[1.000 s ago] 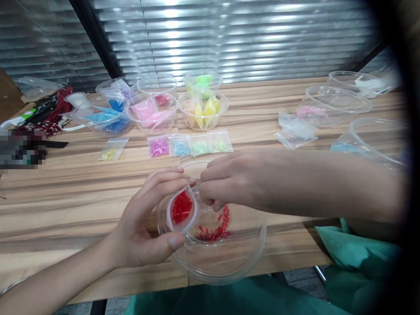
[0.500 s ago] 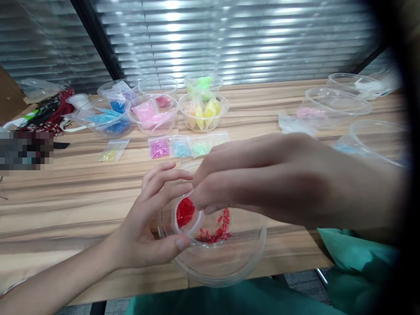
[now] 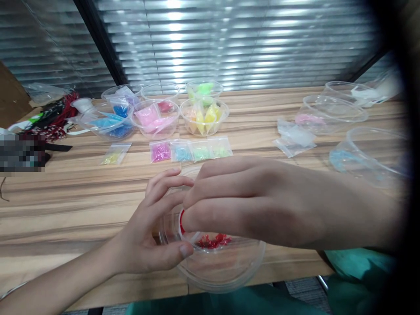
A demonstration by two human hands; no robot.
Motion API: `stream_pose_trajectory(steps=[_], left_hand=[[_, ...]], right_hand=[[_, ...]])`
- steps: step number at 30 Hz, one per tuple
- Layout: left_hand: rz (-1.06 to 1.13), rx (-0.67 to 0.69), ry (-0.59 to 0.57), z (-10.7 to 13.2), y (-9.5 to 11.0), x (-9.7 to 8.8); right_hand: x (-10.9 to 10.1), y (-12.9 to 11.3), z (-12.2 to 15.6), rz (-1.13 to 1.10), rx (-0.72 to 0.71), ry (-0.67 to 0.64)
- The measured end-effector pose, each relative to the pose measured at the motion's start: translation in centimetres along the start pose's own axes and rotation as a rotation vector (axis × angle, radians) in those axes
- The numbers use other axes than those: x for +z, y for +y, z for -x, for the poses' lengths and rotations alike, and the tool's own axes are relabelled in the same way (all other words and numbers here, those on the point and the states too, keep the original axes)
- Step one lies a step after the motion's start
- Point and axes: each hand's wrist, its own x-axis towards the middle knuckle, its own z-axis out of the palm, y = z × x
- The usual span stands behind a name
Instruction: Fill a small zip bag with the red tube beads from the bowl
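A wide clear plastic bowl sits near the table's front edge. Short red pieces lie scattered inside it. At its left side is a small clear cup with a pale rim and red bits in it, largely covered by my hands. My left hand curls round this cup, thumb at the front and fingers behind. Over the cup's mouth, my right hand bends down with its fingers pressed together. Its fingertips are hidden, so what they pinch does not show.
Small bags of magenta, blue and green pieces lie beyond the bowl. Behind them stand several clear bowls, one with yellow packets. More bowls and a crumpled plastic bag are at right; cords at far left.
My right hand has moved down and slightly left, now covering most of the small cup's opening. My left hand keeps its place round the cup. The view has shifted a little.
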Motion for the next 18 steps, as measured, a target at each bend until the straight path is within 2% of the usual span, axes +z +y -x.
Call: stream_pose_trajectory(steps=[7, 13, 18], left_hand=[[0.066, -0.036, -0.024, 0.2, -0.2, 0.2], [0.076, 0.079, 0.023, -0.1, -0.4, 0.4], [0.122, 0.087, 0.009, -0.2, -0.6, 0.5]], right_hand=[[0.0, -0.1, -0.6, 0.098, -0.091, 0.067], [0.8, 0.3, -0.5, 0.138, -0.177, 0.062], [0.9, 0.3, -0.6, 0.178, -0.192, 0.041]])
